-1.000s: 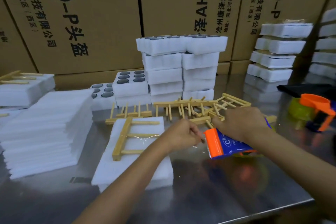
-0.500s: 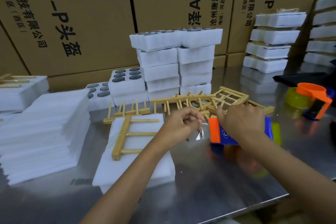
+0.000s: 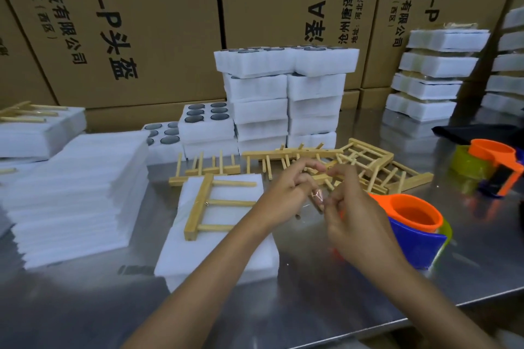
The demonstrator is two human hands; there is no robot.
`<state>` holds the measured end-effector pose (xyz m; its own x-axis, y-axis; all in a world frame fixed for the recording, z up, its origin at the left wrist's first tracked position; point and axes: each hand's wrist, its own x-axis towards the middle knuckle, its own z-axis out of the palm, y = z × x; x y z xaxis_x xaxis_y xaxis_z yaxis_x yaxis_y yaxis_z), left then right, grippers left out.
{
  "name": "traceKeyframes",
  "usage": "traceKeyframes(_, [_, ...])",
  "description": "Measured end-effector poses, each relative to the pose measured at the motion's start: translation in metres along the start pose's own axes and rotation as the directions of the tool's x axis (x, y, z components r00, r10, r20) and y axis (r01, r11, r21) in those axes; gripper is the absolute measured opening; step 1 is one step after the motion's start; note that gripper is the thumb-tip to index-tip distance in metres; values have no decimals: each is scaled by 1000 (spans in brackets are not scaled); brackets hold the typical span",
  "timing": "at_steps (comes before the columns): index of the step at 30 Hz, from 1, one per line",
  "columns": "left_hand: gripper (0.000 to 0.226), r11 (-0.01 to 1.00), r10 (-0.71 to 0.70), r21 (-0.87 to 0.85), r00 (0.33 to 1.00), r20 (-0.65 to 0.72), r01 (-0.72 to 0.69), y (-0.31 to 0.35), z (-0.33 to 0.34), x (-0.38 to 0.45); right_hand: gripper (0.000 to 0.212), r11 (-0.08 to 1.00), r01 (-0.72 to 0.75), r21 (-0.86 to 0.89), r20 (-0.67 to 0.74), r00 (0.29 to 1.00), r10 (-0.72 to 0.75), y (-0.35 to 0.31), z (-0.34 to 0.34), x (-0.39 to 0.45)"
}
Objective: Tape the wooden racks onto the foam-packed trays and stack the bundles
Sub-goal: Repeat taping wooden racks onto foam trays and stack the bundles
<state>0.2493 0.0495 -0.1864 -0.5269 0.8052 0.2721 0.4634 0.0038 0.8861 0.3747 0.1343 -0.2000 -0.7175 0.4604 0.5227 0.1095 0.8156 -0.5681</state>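
Head view, and cardboard boxes [image 3: 141, 22] printed with black characters wall off the back. Below them the steel table [image 3: 312, 286] carries everything. At left sits a deep stack of foam sheets [image 3: 76, 193]. Centre back, foam-packed trays [image 3: 283, 99] are piled in two columns, with lower trays [image 3: 207, 127] beside them showing dark round lids. Far right, a pile of finished bundles [image 3: 433, 71] stands against the boxes.

Right in front of the person lies the working foam-packed tray [image 3: 221, 249], flat on the table, and a wooden rack [image 3: 209, 204] rests on top of it, long rail toward the left, three rungs pointing right. Behind it a loose heap of spare racks [image 3: 340, 164] spreads across the table.

A tape dispenser [image 3: 411, 227], orange and blue, lies just by the right wrist; a second dispenser [image 3: 493, 170] sits further right.

Now the hands, meeting just above the tray's far right corner. Left hand [image 3: 292, 190] has its fingers curled, pinching a glinting scrap of clear tape [image 3: 317, 195]. Right hand [image 3: 348, 207] is curled in too, fingertips at the same strip, apparently pinching it, though the blur makes that hard to confirm.
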Motion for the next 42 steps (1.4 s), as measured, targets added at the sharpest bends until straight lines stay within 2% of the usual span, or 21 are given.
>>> traceKeyframes(2, [42,998,10,68,1000,-17,-9,2,-2,-4,41,998,25,-56,-18,999,-26,1,6,1])
traceKeyframes(4, [42,955,67,291,998,-17,-59,2,-4,-10,37,991,32,-127,-22,999,-35,1,6,4])
traceKeyframes(5, [43,860,125,502,992,-27,-95,3,-5,-14,35,981,38,-191,-1,999,-39,1,7,5])
traceKeyframes(7, [47,557,237,827,969,-71,-75,9,-15,-21,27,950,46,-309,48,998,-33,1,10,4])
traceKeyframes(8, [48,507,279,861,952,-126,-34,13,-25,-25,21,935,44,-352,67,998,-22,1,11,4])
traceKeyframes(9, [46,532,308,847,931,-198,4,18,-38,-30,15,916,40,-399,86,996,-6,2,13,3])
traceKeyframes(11, [41,678,321,731,867,-381,70,17,-68,-45,7,881,29,-472,89,996,15,2,18,3])
traceKeyframes(12, [38,740,280,662,839,-467,121,12,-84,-54,11,880,8,-475,69,997,29,1,22,2])
traceKeyframes(15, [17,903,-69,292,778,-624,315,-15,-120,-82,28,897,-39,-440,21,998,54,-2,34,5])
traceKeyframes(18, [13,904,-381,-83,703,-600,419,-53,-131,-103,44,852,-9,-523,81,995,60,-6,50,8])
traceKeyframes(20, [37,838,-545,-334,693,-472,431,-72,-124,-112,52,841,-28,-540,131,985,117,-11,61,11])
traceKeyframes(21, [41,815,-573,-400,687,-446,419,-78,-120,-115,54,839,-31,-543,148,980,131,-14,67,11])
traceKeyframes(23, [38,797,-586,-464,677,-445,385,-81,-112,-116,52,830,-15,-557,185,972,142,-16,76,10])
traceKeyframes(26, [35,747,-591,-586,717,-369,314,-77,-101,-115,39,848,30,-529,272,953,136,-15,83,5])
traceKeyframes(30, [55,754,-518,-615,785,-339,231,-77,-97,-116,30,844,131,-520,322,945,52,-10,85,8])
traceKeyframes(32, [51,748,-436,-648,843,-316,144,-74,-96,-114,27,932,70,-354,339,939,59,-8,86,9])
traceKeyframes(34, [48,738,-332,-674,887,-320,33,-69,-95,-111,29,988,-151,39,314,940,132,-15,84,5])
traceKeyframes(36, [51,714,-285,-699,895,-343,-40,-66,-96,-107,35,818,-399,414,311,907,285,-27,79,2])
traceKeyframes(38, [54,688,-265,-722,899,-348,-76,-62,-96,-105,40,494,-575,652,444,818,366,-43,74,1])
traceKeyframes(40, [55,662,-244,-743,908,-340,-100,-60,-96,-105,45,192,-628,754,587,775,234,-56,68,5])
traceKeyframes(42, [54,621,-236,-774,911,-339,-127,-56,-100,-106,59,103,-648,755,633,760,143,-64,64,10])
